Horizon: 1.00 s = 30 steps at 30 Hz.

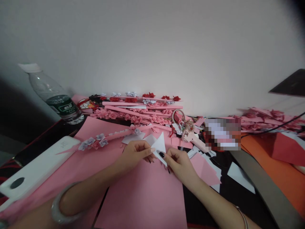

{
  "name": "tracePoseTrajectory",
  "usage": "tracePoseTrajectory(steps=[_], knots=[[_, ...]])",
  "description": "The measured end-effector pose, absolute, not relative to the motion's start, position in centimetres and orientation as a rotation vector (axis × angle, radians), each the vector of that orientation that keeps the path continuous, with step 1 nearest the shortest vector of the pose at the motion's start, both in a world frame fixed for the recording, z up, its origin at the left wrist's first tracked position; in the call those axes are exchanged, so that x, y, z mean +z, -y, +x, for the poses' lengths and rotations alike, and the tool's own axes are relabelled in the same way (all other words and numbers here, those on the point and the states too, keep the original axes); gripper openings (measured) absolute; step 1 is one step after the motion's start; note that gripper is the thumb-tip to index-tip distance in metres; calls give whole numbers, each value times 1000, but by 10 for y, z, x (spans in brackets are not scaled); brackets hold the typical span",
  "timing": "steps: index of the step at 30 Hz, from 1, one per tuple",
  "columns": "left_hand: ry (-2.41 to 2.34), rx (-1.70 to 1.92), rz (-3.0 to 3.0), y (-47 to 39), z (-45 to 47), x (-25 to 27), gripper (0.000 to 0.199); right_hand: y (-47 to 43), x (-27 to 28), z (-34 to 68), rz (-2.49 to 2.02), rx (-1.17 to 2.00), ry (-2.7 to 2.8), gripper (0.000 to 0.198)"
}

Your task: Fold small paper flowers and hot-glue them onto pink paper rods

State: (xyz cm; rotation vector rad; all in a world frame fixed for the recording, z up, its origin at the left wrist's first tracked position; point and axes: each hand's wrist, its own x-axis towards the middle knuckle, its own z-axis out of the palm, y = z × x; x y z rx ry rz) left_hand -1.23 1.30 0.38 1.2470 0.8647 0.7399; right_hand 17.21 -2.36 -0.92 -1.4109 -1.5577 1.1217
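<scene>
Between my two hands is a piece of folded white paper (160,144), its pointed corner tilted upward. My left hand (138,154) pinches its left edge between thumb and fingers. On the lower right edge, the thumb and fingers of my right hand (177,162) are closed. Below lies a large pink paper sheet (145,197). Just beyond my left hand rests a pink paper stick with white and pink paper flowers (101,140). A pink glue gun (194,138) lies past my right hand, with pink paper squares (206,168) nearer.
A plastic water bottle (56,95) stands at the back left, above a long white case (38,167). Pink sticks with paper flowers (140,109) are heaped along the wall (152,47). At right are a white paper piece (240,176), a grey curved bar (257,187) and orange paper (264,156).
</scene>
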Motion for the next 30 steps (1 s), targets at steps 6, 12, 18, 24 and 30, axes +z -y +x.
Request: tracePoseTrajectory(steps=[6,12,18,24,30], knots=[[-788,589,1268,-12,-12,-1,19,18,-11,173,-1195,1293,1332,33],[-779,571,1275,-11,-13,1,22,19,-8,175,-1201,1265,1398,38],[-769,515,1292,-10,-14,0,22,17,-6,176,-1229,1200,1308,32],[-793,531,1289,-11,-14,-1,22,17,-8,181,-1230,1108,1352,34],[-900,701,1234,-15,-13,0,25,21,-8,180,-1234,847,1635,53]])
